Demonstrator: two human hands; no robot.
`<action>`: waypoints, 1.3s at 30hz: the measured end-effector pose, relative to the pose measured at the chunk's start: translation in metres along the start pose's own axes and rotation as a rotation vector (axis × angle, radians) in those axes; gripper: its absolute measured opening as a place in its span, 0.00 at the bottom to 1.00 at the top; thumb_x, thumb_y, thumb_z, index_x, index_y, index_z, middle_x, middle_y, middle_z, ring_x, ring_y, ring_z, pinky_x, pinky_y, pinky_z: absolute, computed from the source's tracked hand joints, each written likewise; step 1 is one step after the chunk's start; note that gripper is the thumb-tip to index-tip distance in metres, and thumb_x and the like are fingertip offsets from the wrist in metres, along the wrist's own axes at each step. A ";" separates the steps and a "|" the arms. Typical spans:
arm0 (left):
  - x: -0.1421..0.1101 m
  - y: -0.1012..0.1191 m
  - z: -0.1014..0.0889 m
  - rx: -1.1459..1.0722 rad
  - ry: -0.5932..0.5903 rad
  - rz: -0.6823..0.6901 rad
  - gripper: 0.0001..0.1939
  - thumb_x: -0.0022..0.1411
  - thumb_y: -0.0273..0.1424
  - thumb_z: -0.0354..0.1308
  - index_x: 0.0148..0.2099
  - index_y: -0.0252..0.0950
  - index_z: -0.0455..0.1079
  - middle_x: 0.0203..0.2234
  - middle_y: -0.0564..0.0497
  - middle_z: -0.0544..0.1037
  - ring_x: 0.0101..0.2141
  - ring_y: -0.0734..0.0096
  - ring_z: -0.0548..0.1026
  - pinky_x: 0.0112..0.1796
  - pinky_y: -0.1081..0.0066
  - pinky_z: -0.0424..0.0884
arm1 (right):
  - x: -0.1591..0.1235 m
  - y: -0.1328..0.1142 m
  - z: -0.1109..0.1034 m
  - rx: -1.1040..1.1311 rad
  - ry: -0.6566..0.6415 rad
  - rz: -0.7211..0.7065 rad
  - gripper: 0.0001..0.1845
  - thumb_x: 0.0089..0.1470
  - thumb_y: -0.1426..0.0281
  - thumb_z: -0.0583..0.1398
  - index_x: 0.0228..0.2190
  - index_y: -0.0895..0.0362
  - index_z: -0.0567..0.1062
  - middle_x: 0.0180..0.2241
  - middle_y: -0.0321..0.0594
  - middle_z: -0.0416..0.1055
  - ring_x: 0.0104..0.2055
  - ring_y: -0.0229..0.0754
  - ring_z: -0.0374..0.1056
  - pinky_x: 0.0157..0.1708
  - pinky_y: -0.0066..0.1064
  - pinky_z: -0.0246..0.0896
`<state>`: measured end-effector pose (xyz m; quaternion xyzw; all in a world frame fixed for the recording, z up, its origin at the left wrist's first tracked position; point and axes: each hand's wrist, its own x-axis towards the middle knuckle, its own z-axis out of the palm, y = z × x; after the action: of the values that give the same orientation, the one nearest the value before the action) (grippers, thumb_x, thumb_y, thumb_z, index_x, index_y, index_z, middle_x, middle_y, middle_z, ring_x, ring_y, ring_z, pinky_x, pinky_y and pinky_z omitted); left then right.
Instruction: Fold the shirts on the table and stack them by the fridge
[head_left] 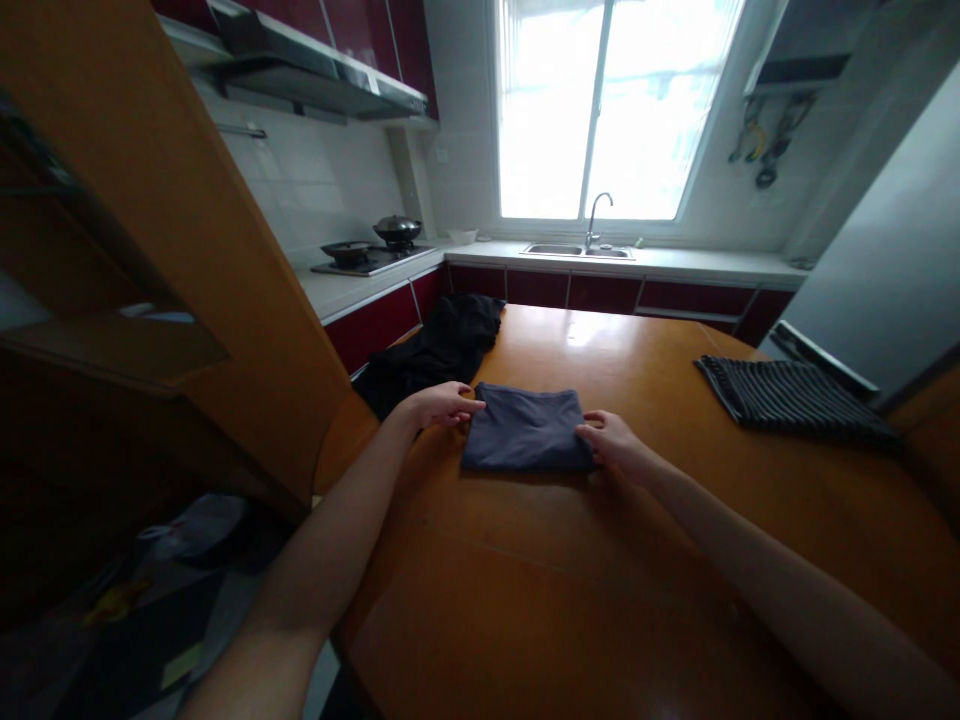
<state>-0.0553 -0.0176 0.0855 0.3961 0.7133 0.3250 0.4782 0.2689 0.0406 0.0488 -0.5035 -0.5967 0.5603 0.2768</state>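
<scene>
A dark grey-blue folded cloth (527, 430) lies flat on the wooden table in a neat rectangle. What kind of garment or fabric it is, I cannot make out. At its left edge is my left hand (442, 404), thumb and fingers closed on the upper left corner. My right hand (611, 440) pinches the right edge, its thumb on top and the other fingers partly hidden at the side. Close behind my left hand, a crumpled black garment (450, 345) spreads over the table's far left edge.
On the right of the wooden table (525, 580) lies a folded black-and-grey striped cloth (795, 395). A wooden cabinet (255, 240) stands close on the left. Beyond are a counter with a sink (555, 249), a stove with a pan (349, 252) and a lidded wok (397, 230).
</scene>
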 end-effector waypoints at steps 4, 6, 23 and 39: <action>0.002 0.000 0.010 0.123 0.089 0.008 0.47 0.48 0.32 0.77 0.67 0.33 0.60 0.37 0.42 0.80 0.29 0.67 0.78 0.21 0.79 0.65 | 0.004 0.005 0.005 -0.013 -0.006 -0.041 0.18 0.54 0.73 0.62 0.48 0.62 0.72 0.33 0.45 0.78 0.30 0.42 0.74 0.27 0.29 0.68; 0.000 0.002 0.015 0.125 0.092 0.014 0.50 0.48 0.31 0.76 0.69 0.34 0.58 0.39 0.42 0.80 0.30 0.67 0.78 0.22 0.79 0.66 | 0.006 0.008 0.007 -0.023 0.004 -0.064 0.20 0.54 0.73 0.62 0.49 0.63 0.71 0.34 0.45 0.78 0.31 0.43 0.74 0.30 0.30 0.70; -0.025 0.006 0.068 -0.348 0.138 0.135 0.40 0.56 0.24 0.63 0.69 0.45 0.59 0.36 0.52 0.79 0.26 0.76 0.76 0.26 0.80 0.70 | -0.006 0.019 0.007 0.060 0.094 -0.163 0.40 0.47 0.74 0.59 0.63 0.57 0.61 0.37 0.42 0.75 0.33 0.43 0.73 0.30 0.29 0.69; 0.037 0.106 0.247 -0.304 -0.053 0.366 0.40 0.58 0.16 0.54 0.72 0.38 0.55 0.41 0.46 0.82 0.28 0.75 0.78 0.32 0.76 0.76 | -0.012 0.035 -0.193 -0.142 0.404 -0.416 0.27 0.45 0.76 0.57 0.49 0.58 0.77 0.50 0.43 0.76 0.52 0.45 0.70 0.57 0.36 0.61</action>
<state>0.1957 0.0864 0.0770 0.4506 0.5595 0.4995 0.4842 0.4559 0.0999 0.0610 -0.4899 -0.6575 0.3367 0.4629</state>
